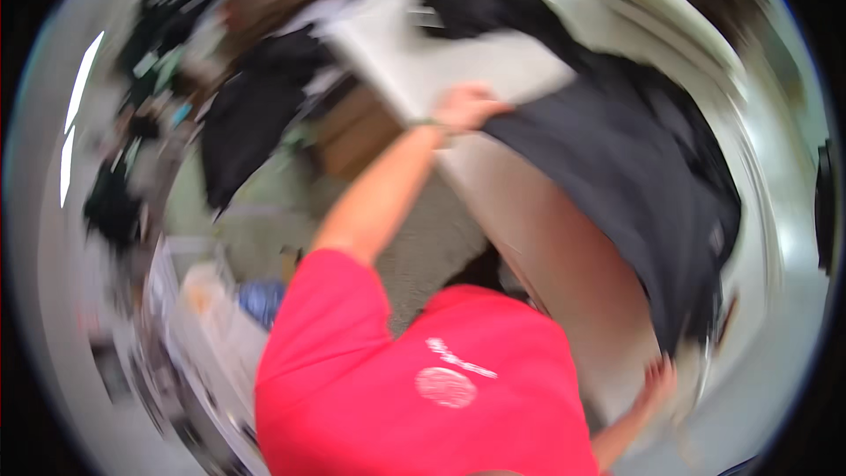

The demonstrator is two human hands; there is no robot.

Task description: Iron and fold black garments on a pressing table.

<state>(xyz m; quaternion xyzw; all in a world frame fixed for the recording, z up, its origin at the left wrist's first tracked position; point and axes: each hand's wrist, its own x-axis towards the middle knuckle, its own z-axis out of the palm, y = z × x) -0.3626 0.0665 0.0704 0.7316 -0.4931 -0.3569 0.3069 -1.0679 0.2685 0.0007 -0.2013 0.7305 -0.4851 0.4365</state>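
At eight o'clock a white bin holds a pale plastic bag, with a blue bundle near it, and towards eleven a brown cardboard box sits by the counter, its contents hidden. The black cloth, smooth and matt, lies across the counter at three o'clock, its near edge curving; the left hand, at one, pinches one corner, while the right hand, at four, meets another, too blurred to tell whether it grips.

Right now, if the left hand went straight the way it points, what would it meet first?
Probably the dark cloth, whose corner the left hand seems to grip; blur leaves the exact depth unclear.
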